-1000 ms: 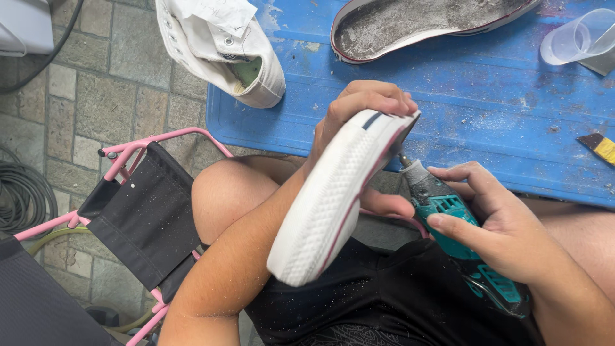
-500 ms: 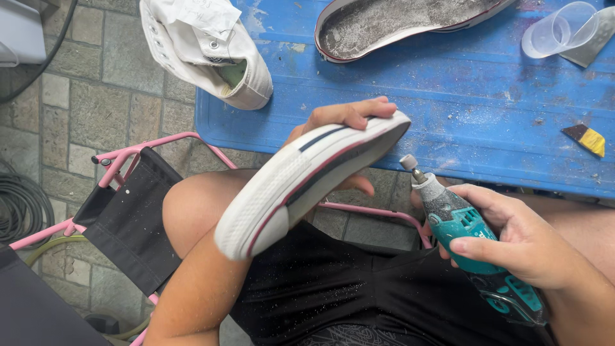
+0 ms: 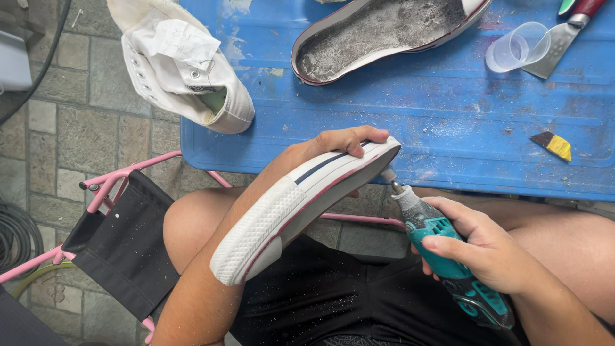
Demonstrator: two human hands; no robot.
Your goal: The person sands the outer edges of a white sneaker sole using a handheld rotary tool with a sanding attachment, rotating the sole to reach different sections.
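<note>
The left hand (image 3: 333, 146) gripped a white rubber sole (image 3: 301, 205) above the lap, near the blue table (image 3: 416, 122); the right hand (image 3: 487, 247) clenched a teal rotary tool (image 3: 448, 256), tip at the sole's edge; grinding seemingly underway, needing steady contact

Rotary tool's (image 3: 448, 256) tip hidden behind white sole (image 3: 301, 198)

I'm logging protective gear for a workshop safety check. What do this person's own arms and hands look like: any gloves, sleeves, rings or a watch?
Both are bare. The left hand and its forearm show no glove, sleeve, ring or watch. The right hand is the same: uncovered fingers, a bare wrist, no strap or band. No sleeve reaches either forearm in view. The only clothing visible is black shorts, dusted with fine pale specks.
</note>
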